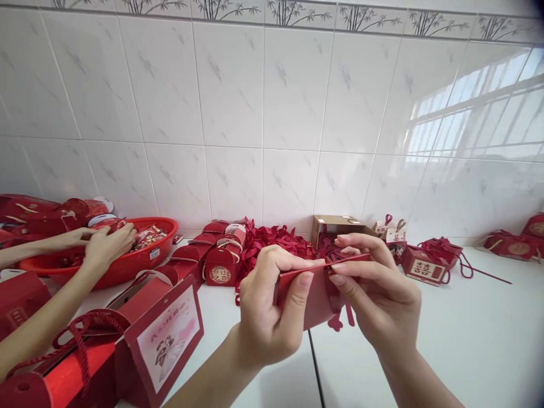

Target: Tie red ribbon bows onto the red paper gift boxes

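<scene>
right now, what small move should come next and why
Perhaps press the red box along its top edge with the right hand, since its thumb and finger are at that edge while the left hand grips the box's side.

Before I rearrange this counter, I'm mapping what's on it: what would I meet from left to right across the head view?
Red plastic basin, red gift box with round gold emblem, left hand, red cardboard piece, right hand, double-happiness gift box, far-right red box.
</scene>
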